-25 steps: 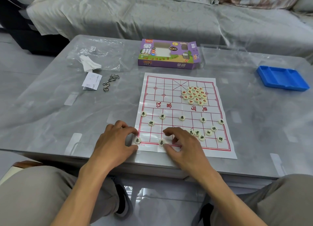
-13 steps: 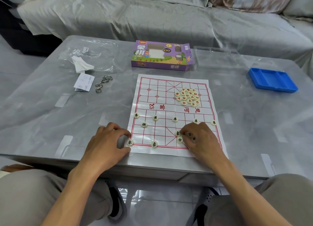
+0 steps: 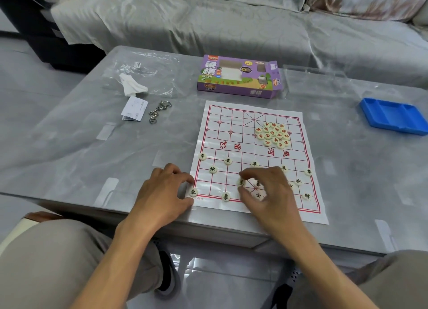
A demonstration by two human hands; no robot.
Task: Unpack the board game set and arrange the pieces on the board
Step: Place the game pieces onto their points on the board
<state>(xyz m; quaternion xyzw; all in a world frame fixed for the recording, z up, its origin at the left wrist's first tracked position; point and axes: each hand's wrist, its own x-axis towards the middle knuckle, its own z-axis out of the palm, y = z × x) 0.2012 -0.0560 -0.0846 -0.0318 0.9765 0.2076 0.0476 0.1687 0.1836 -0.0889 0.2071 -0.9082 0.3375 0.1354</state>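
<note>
The paper board [image 3: 231, 123] with a red grid lies flat on the table. A pile of red-lettered pieces [image 3: 273, 134] sits on its far right part. Several black-lettered pieces [image 3: 228, 161] stand spread over the near half. My right hand [image 3: 271, 193] is over the near middle of the board and pinches one black-lettered piece [image 3: 240, 183] between forefinger and thumb. My left hand [image 3: 162, 190] rests on the table at the board's near left corner, its forefinger and thumb on either side of the corner piece [image 3: 193, 192]. The purple game box [image 3: 238, 77] lies open behind the board.
A blue plastic tray [image 3: 391, 115] lies at the right. A clear bag [image 3: 143, 77], a folded leaflet [image 3: 134, 109] and a metal wire puzzle [image 3: 159, 110] lie at the left. A clear lid [image 3: 315, 77] stands behind the box. A covered sofa runs behind the table.
My right hand has moved left from the loose black pieces on the near right to the near middle, bringing one piece with it. My left hand has stayed at the corner.
</note>
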